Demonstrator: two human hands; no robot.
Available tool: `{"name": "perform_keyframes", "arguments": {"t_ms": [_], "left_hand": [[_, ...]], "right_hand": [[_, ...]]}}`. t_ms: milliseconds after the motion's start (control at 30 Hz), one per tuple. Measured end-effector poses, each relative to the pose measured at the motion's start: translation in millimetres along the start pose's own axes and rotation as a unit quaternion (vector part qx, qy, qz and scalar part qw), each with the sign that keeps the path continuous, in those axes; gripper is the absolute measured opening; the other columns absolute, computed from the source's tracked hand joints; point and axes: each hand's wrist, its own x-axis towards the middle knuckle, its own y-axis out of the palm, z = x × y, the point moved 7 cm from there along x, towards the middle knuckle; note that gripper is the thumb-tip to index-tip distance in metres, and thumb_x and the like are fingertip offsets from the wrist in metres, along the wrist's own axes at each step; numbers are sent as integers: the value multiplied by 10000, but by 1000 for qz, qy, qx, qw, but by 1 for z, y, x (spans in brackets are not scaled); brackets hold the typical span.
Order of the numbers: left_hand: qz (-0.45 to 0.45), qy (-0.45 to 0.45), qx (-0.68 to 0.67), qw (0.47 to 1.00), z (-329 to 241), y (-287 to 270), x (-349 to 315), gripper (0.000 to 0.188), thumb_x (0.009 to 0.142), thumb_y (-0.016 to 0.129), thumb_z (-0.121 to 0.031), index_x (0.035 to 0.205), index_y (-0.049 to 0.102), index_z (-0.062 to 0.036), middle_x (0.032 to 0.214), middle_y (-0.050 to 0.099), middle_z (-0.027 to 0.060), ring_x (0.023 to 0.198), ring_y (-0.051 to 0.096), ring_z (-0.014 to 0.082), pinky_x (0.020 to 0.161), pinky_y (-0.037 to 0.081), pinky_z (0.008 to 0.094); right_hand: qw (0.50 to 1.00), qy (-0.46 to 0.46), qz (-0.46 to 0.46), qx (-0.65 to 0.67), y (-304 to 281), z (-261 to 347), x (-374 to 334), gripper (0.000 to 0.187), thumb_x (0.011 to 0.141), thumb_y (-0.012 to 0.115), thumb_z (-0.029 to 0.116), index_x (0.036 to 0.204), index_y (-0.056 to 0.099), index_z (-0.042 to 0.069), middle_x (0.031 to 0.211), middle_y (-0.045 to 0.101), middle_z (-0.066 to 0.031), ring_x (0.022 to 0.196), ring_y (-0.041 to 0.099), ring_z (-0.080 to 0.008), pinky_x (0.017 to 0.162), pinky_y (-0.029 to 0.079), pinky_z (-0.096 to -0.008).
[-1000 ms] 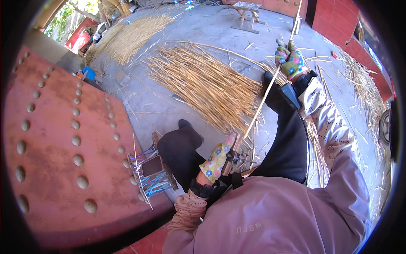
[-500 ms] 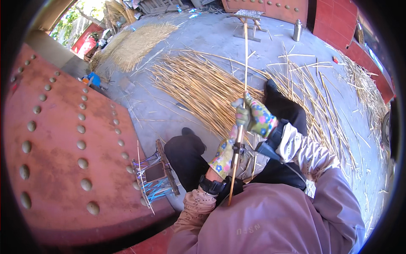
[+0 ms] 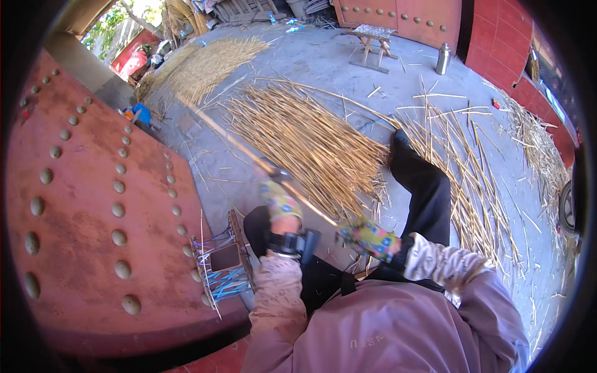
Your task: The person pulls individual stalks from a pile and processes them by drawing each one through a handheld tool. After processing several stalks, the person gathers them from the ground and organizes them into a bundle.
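Observation:
A long tan reed stalk (image 3: 227, 137) slants from the upper left toward my lap, blurred by motion. My left hand (image 3: 281, 202), in a flowered glove, is closed at a small dark tool (image 3: 281, 176) that sits around the stalk; how the fingers wrap it is smeared. Lower and to the right, my right hand (image 3: 368, 239), gloved alike, is closed at the stalk's near end. Beyond both hands lies a thick spread of reed stalks (image 3: 298, 137) on the floor, between my legs and the far mat.
More loose stalks (image 3: 460, 180) lie to the right. A low stool (image 3: 214, 264) with woven straps stands by the studded red door (image 3: 93, 205) at left. Farther off are a woven reed mat (image 3: 208, 65), a small stool (image 3: 372, 46) and a metal flask (image 3: 443, 59).
My hands were together at the middle with the stalk pointing up. Now they are apart, the left moved left and the right lower, and the stalk has swung toward the upper left.

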Motion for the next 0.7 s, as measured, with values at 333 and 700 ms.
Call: {"name": "perform_keyframes", "arguments": {"t_ms": [333, 700], "left_hand": [[-40, 74, -51, 995, -64, -23, 17, 596, 707, 367, -665, 800, 483, -88, 654, 485, 39, 547, 449, 162, 494, 396, 289], [-201, 125, -128, 963, -106, -75, 46, 473, 780, 318, -585, 763, 496, -147, 584, 427, -5, 512, 398, 139, 470, 342, 297]], "right_hand": [[924, 131, 59, 354, -30, -17, -74, 454, 735, 591, 126, 1106, 390, -44, 1008, 496, -104, 710, 522, -136, 565, 446, -217], [984, -59, -149, -82, -137, 47, -186, 304, 681, 529, 24, 980, 510, -28, 858, 565, -166, 681, 550, -178, 533, 407, -196]]}}
